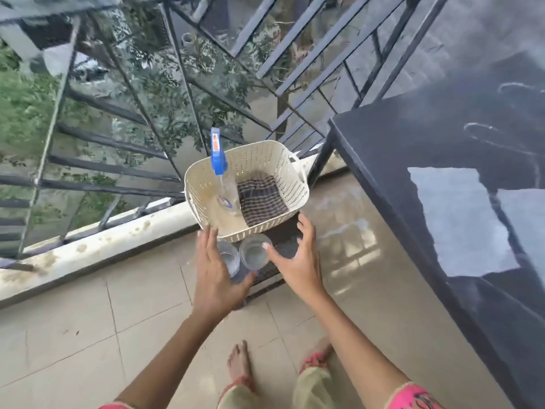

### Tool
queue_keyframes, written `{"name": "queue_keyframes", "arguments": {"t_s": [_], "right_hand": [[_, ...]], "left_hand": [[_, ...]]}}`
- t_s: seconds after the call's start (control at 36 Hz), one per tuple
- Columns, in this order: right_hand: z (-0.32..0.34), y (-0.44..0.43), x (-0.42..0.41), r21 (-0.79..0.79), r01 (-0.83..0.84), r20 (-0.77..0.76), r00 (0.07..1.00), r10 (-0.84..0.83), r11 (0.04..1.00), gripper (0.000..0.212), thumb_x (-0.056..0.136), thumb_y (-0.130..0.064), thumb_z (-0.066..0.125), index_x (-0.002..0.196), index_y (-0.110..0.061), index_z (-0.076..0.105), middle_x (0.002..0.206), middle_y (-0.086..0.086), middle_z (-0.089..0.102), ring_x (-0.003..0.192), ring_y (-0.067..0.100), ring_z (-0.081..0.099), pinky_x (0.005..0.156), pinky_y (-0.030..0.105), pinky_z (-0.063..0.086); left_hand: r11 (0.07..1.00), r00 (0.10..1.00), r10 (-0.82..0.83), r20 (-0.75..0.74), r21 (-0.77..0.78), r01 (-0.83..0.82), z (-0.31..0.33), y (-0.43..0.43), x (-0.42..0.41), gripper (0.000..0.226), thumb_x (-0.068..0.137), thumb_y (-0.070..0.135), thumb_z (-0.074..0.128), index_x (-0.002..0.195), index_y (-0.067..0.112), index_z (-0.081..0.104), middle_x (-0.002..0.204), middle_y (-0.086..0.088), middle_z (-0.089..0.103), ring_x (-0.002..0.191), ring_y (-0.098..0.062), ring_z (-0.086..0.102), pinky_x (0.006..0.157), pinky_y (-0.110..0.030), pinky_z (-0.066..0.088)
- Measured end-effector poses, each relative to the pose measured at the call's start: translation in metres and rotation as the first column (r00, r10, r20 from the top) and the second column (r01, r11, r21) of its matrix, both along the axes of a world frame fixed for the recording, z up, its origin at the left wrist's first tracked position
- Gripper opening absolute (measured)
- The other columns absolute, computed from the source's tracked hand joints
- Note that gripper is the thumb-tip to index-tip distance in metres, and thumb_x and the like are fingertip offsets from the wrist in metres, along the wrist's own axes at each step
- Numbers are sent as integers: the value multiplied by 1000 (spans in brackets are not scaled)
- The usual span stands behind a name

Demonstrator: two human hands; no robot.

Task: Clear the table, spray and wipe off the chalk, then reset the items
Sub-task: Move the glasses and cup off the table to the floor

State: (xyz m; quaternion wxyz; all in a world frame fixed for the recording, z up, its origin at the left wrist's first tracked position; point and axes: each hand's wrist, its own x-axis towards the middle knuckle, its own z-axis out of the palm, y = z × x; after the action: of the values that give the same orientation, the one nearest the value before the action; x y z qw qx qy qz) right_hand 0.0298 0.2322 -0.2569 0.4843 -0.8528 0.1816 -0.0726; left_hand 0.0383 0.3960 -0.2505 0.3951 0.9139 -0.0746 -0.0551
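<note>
Two clear glasses stand side by side on a dark low stand (284,242) in front of a cream perforated basket (259,159). My left hand (213,276) hovers over the left glass (229,258) with fingers straight, and partly hides it. My right hand (298,261) is spread beside the right glass (253,252), its thumb at the rim. Neither hand grips anything. Inside the basket lean a spray bottle (218,160) with a blue trigger and a folded striped cloth (261,199). The black table (427,160) at the right bears white chalk marks (483,134).
A dark metal railing (124,113) and a stained white ledge (88,249) run behind the basket. The floor is beige tile. My bare feet (240,367) stand just behind the stand. The table's edge and leg lie close to the basket's right side.
</note>
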Motion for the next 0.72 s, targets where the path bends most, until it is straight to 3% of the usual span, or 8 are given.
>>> {"name": "queue_keyframes", "arguments": {"t_s": [0.06,0.14,0.19,0.28,0.36,0.44,0.61,0.72], "right_hand": [[33,-9,-4,-11,45,86,995,-44,999,90,73,-43,73,143,-11,25,143,-2,35,134,10,35,110,33,34],[93,-34,-12,-60,116,206,973,-102,991,91,75,-54,63,145,-14,22,144,-2,34,135,9,33,109,25,31],[139,-60,-26,-96,211,300,938,-174,973,88,78,-48,66,145,-12,21,148,4,33,136,11,32,110,23,30],[192,-89,-41,-79,342,402,870,-284,936,83,79,-33,71,144,-10,25,147,4,35,134,7,33,108,19,30],[248,-124,-68,-82,470,486,789,-377,879,81,77,-38,69,142,-9,30,145,3,38,131,7,35,102,7,26],[297,-163,-108,-99,580,576,696,-429,809,79,79,-31,72,142,-8,30,145,3,37,133,11,35,108,18,29],[336,-220,-178,-103,739,671,546,-501,666,73,80,-33,70,139,-10,34,140,-2,41,131,12,39,109,28,32],[328,-264,-234,-107,809,652,496,-573,578,66,80,-40,66,135,-16,38,131,-11,44,118,-3,41,99,8,29]], "left_hand": [[996,994,-83,66,-16,84,28,-14,5,101,72,48,64,143,-9,21,155,-23,14,146,-30,8,118,-42,13],[967,943,-247,222,-12,256,79,-47,18,94,75,52,50,145,-2,17,156,-17,9,146,-24,5,119,-35,6],[930,887,-348,304,-5,367,124,-80,25,93,76,53,48,146,1,14,155,-11,6,146,-28,5,119,-37,6],[882,812,-427,398,-15,471,173,-123,33,90,76,48,50,140,-11,27,153,-24,16,143,-40,13,117,-47,13],[825,749,-487,449,-46,564,230,-176,20,90,76,49,51,141,-9,27,154,-25,15,145,-39,10,118,-49,13],[735,644,-537,545,-73,675,282,-231,-8,90,75,47,54,140,-9,28,154,-24,13,145,-39,8,119,-41,8],[607,487,-585,648,-48,793,322,-315,-64,84,75,34,64,142,-3,28,156,-10,8,148,-33,4,118,-33,7],[510,397,-646,652,-19,860,317,-374,-113,82,75,29,65,141,-3,29,157,-16,11,147,-30,2,118,-40,12]]}}
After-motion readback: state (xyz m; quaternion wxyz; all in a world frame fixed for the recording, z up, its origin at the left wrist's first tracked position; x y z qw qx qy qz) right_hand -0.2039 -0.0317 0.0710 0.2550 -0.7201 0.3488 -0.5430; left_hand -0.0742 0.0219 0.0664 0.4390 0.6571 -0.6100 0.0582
